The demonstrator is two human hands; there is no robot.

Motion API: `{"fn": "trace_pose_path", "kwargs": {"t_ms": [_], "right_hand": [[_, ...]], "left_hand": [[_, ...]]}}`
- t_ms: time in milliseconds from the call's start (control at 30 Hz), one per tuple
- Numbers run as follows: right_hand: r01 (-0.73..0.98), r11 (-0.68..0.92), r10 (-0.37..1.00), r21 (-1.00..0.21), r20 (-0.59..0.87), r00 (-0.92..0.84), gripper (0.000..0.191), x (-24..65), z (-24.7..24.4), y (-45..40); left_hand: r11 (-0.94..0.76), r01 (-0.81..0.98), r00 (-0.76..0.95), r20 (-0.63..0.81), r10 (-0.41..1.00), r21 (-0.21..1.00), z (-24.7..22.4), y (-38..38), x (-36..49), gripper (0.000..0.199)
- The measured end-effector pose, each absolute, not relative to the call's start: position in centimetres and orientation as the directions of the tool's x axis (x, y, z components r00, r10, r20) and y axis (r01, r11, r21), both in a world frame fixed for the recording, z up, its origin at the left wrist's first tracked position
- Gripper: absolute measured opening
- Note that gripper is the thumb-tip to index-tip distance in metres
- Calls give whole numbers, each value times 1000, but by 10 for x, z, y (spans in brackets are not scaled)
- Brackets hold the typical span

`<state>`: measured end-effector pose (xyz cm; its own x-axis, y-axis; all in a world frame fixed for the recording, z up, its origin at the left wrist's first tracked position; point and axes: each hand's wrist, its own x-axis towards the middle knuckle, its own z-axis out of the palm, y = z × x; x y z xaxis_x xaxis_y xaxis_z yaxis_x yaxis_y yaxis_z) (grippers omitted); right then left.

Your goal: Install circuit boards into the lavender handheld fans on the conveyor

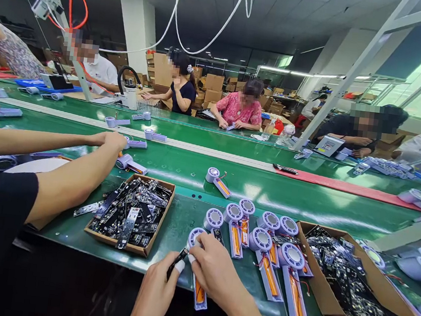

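Near the front edge of the bench, my left hand (156,286) is closed, with a narrow black circuit board (177,262) pinched between thumb and fingers. Beside it, my right hand (218,270) closes over a purple handheld fan (199,297), fingers bunched just below its round head. The board's upper end meets my right fingertips; whether they also pinch a wire is hidden. White covers are on a thumb or fingertip of each hand. The fan's open handle shows an orange strip inside. More open-handled purple fans (262,240) lie to the right.
A shallow cardboard box of circuit boards (150,250) stands at left, another cardboard box (324,298) at right. One fan (213,174) lies on the green belt (179,162). A co-worker's arms (74,183) reach in from the left. Several people sit across the line.
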<state>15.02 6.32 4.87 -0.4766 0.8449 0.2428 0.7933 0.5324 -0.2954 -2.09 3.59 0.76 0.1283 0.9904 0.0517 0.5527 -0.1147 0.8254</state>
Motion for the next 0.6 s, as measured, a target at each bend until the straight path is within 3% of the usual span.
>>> {"fn": "trace_pose_path", "kwargs": {"t_ms": [167, 400, 600], "right_hand": [[812, 539, 841, -225, 201, -502, 12, 146, 53, 63], [804, 543, 838, -242, 213, -501, 13, 147, 50, 63], [787, 544, 838, -292, 240, -490, 14, 149, 41, 63]], "left_hand": [[-223, 607, 143, 171, 975, 763, 8, 34, -20, 29], [-354, 685, 271, 228, 935, 637, 20, 30, -20, 32], [-289, 587, 278, 147, 949, 757, 23, 37, -27, 32]]}}
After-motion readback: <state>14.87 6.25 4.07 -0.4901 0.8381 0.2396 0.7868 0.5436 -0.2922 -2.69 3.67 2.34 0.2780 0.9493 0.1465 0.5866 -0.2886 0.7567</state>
